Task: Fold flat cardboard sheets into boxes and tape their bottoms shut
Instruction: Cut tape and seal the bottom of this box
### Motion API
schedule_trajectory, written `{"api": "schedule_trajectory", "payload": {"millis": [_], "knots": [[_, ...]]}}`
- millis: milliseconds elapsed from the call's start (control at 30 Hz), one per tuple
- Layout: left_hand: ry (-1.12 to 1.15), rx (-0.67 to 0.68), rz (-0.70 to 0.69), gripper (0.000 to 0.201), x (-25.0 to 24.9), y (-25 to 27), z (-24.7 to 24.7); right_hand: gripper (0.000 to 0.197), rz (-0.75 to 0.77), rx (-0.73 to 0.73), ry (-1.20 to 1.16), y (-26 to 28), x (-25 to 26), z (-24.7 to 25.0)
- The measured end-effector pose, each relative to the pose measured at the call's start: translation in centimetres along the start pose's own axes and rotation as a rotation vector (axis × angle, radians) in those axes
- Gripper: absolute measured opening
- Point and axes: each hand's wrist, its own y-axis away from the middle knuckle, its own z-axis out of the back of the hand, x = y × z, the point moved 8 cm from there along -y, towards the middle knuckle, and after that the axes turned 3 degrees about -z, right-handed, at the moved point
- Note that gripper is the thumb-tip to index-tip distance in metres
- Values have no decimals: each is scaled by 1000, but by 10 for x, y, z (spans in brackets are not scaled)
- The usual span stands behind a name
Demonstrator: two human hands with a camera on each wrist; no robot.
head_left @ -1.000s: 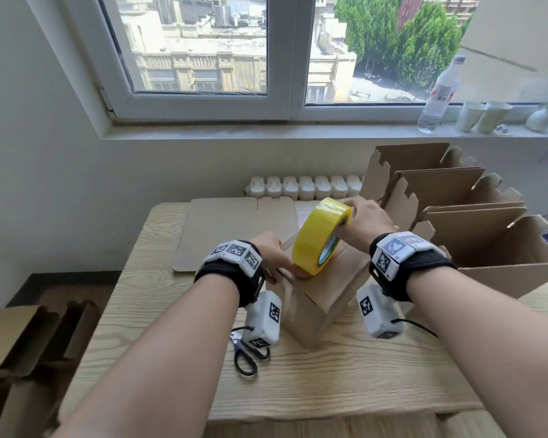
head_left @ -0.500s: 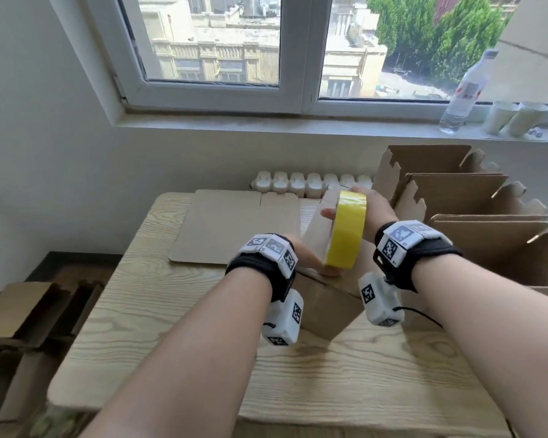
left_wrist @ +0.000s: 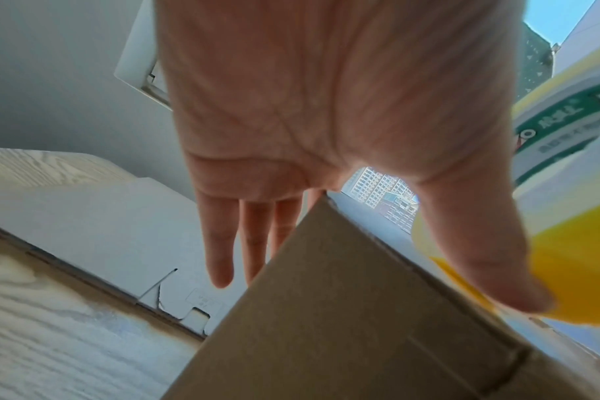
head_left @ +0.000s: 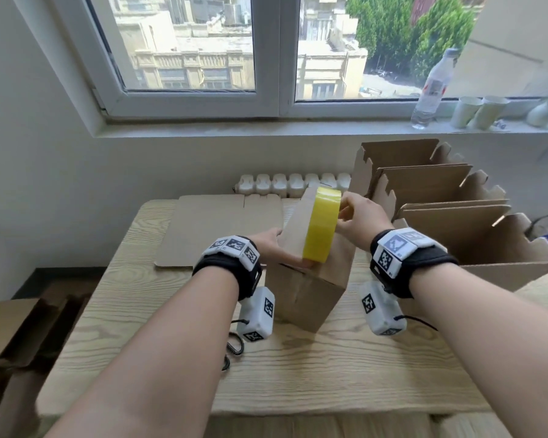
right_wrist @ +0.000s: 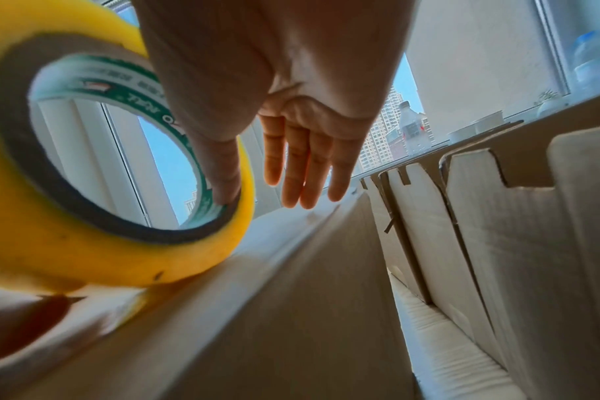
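Cardboard box (head_left: 310, 279) is stood bottom-up on the table (head_left: 329, 368) – its seam pinned by the left hand (head_left: 274, 248), fingers straight. Yellow tape roll (head_left: 321, 229) is pinched by the right hand (head_left: 359, 216) – best drawn straight along the seam, kept taut.

A clear plastic bottle (head_left: 431, 90) and two paper cups (head_left: 476, 111) are being kept on the windowsill (head_left: 234, 129), far beyond the fingers. Scissors (head_left: 233, 347) are being partly hidden on the wooden table (head_left: 298, 374), nearer than the fingers.
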Motion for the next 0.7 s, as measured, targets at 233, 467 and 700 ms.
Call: {"api": "schedule_trajectory", "payload": {"millis": [233, 467, 700], "knots": [[-57, -34, -98, 71, -7, 24, 2, 32, -116, -39, 57, 37, 2, 5], [-141, -100, -147, 64, 8, 37, -2, 13, -224, -105, 126, 80, 1, 3], [-242, -205, -143, 73, 44, 48, 5, 12, -263, -53, 135, 127, 2, -14]]}}
